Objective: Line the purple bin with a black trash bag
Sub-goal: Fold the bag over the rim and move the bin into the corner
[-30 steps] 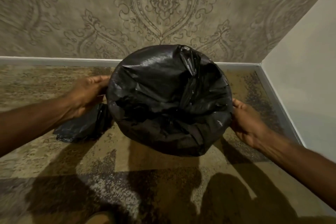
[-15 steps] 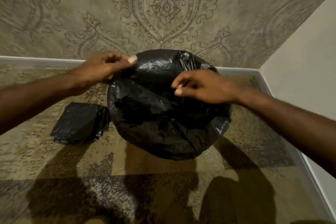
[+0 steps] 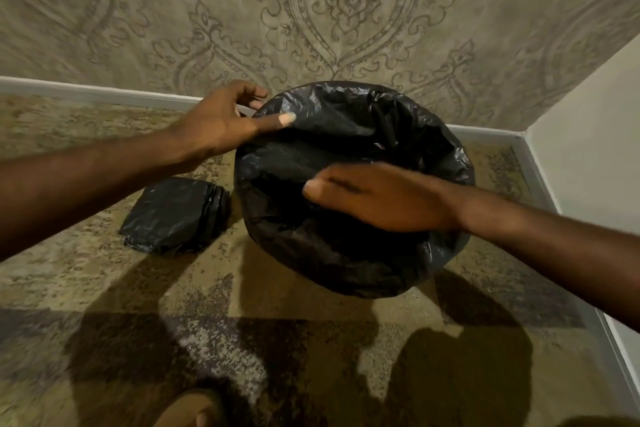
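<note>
The black trash bag (image 3: 346, 253) is draped over the bin so fully that none of the purple shows — the bin is only a round shape under the plastic, standing on the floor (image 3: 104, 288) in the corner where the patterned wall (image 3: 173, 10) meets the plain wall (image 3: 588, 149). The bag's edge hangs folded down the outside all round, and its middle sags, wrinkled, across the opening.

The left hand (image 3: 221, 118) is at about ten o'clock on the rim. Its thumb lies flat on top of the plastic, pointing toward the centre, and its fingers curl over the far outer side of the rim; whether they actually pinch the plastic I cannot tell, since the fingertips are partly hidden. The right hand (image 3: 377, 198) reaches in from four o'clock and lies palm down over the centre of the opening, fingers straight and together, flat — it grips nothing. It is blurred, so whether it touches the plastic under it is unclear.

A folded stack of spare bags (image 3: 176, 215) lies on the floor at nine o'clock from the bin, just beside it. Shadows of both arms fall across the floor toward six o'clock, where a toe (image 3: 194, 409) shows at the bottom edge.
</note>
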A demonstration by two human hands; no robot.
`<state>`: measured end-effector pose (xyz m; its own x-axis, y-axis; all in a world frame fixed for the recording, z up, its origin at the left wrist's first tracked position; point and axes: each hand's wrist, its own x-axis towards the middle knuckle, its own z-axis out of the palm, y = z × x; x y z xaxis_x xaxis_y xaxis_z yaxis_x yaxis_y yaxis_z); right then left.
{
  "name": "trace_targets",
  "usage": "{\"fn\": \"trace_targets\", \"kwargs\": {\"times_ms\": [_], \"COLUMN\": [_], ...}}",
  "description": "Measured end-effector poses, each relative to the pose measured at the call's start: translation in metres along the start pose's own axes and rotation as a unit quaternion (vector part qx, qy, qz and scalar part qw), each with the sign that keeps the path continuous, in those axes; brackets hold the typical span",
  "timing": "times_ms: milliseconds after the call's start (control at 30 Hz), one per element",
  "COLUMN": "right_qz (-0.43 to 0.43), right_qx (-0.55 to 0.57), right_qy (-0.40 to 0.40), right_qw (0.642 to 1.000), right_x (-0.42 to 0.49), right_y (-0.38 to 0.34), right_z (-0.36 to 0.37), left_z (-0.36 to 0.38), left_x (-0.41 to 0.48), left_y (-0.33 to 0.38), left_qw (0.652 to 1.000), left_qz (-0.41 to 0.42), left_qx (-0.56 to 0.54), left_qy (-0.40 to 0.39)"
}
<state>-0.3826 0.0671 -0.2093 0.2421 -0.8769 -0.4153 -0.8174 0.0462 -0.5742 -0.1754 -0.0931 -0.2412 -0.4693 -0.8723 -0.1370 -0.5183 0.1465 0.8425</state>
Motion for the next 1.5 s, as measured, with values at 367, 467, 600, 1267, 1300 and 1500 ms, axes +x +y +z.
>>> {"fn": "trace_targets", "kwargs": {"times_ms": [367,467,600,1267,1300,1500], "right_qz": [0.036,0.018,0.014,0.155,0.189,0.216], "right_qx": [0.109,0.062,-0.168,-0.127,-0.037,0.397], "right_qy": [-0.204,-0.097,-0.116,0.266,0.226,0.239], "right_qw": [0.972,0.993,0.979,0.943,0.955,0.859], "right_x": [-0.021,-0.021,0.013,-0.097,-0.100,-0.093], "right_y": [-0.010,0.001,0.028,0.086,0.091,0.090], "right_z": [0.033,0.010,0.009,-0.034,-0.028,-0.007], "left_z": [0.008,0.010,0.023,-0.019,-0.019,-0.020], "left_x": [-0.007,-0.016,-0.038,-0.015,-0.014,0.004], "left_y": [0.005,0.008,0.045,0.026,0.023,0.003], "left_qw": [0.999,0.973,0.802,0.954,0.971,0.982], "left_qz": [-0.027,0.128,0.466,0.091,0.014,-0.155], "left_qx": [-0.006,0.171,0.372,0.284,0.236,0.061], "left_qy": [-0.028,0.087,-0.029,-0.006,-0.042,-0.094]}}
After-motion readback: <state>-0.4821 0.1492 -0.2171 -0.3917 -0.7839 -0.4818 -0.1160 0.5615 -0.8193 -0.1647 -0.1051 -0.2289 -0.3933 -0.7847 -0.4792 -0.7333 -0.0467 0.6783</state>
